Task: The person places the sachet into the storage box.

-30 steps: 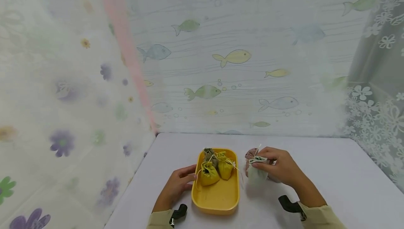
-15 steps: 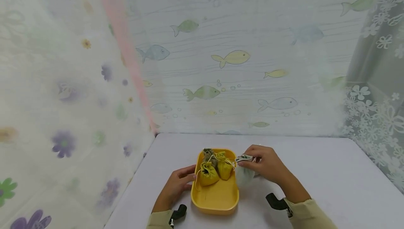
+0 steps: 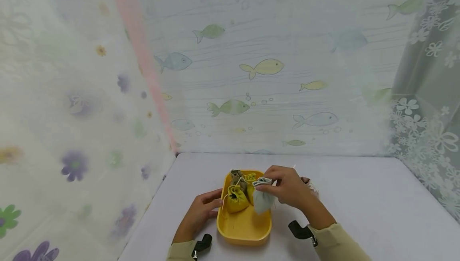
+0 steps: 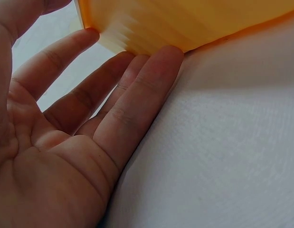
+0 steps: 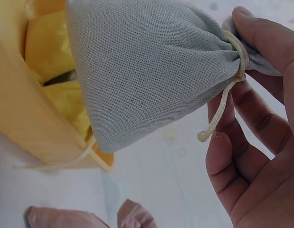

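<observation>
My right hand [image 3: 289, 185] pinches a pale grey-green drawstring pouch [image 3: 263, 201] by its gathered neck, over the right side of the yellow tray [image 3: 242, 229]. In the right wrist view the pouch [image 5: 151, 71] hangs beside the tray wall, its cream cord tied round the neck. Two yellow pouches, one in front [image 3: 238, 202] and one partly covered [image 3: 250, 192], sit in the tray with an olive-brown pouch [image 3: 237, 178]. Against the tray's left side, my left hand [image 3: 199, 213] rests with fingers extended; the left wrist view shows fingertips [image 4: 168, 54] touching the tray's outer wall.
A dusty pink pouch [image 3: 310, 187] lies on the white table [image 3: 366, 209] right of the tray, partly hidden behind my right hand. Fish-patterned curtain [image 3: 266, 105] hangs along the table's back edge, and a flowered curtain [image 3: 82, 133] stands at the left.
My right hand has carried the grey-green pouch leftward from beside the pink pouch to over the tray's right side. The pink pouch stays on the table. The left hand keeps its place.
</observation>
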`<action>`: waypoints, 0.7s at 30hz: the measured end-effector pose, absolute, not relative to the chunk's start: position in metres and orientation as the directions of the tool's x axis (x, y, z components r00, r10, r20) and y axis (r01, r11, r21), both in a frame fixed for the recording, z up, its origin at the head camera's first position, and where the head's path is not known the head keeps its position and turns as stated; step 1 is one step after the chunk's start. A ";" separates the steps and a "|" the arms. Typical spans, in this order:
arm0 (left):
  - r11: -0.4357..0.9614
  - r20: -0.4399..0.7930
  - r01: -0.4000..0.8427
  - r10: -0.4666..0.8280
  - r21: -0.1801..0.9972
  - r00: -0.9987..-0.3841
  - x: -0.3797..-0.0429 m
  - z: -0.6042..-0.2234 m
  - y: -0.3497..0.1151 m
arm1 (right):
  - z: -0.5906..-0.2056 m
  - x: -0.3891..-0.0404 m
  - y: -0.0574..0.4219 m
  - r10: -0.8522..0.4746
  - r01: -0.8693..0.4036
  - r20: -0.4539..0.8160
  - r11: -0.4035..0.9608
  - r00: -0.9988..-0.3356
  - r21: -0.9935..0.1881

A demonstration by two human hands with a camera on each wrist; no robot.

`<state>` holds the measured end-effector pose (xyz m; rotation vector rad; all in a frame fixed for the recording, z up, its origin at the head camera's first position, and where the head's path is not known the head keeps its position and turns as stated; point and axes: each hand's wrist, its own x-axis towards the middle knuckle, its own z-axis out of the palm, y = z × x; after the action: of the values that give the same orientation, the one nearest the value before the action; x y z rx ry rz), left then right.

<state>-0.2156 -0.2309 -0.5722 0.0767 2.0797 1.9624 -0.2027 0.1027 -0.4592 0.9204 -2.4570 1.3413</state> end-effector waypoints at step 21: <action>0.080 -0.158 -0.142 0.244 0.987 -0.957 -0.231 -0.576 -0.235 | -0.482 -0.218 0.076 -0.401 -0.530 0.357 0.516 -0.844 -0.673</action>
<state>-0.2306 -0.2354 -0.5758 0.1020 2.0799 1.9538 -0.2181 0.0764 -0.4816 0.8036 -2.5965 1.2336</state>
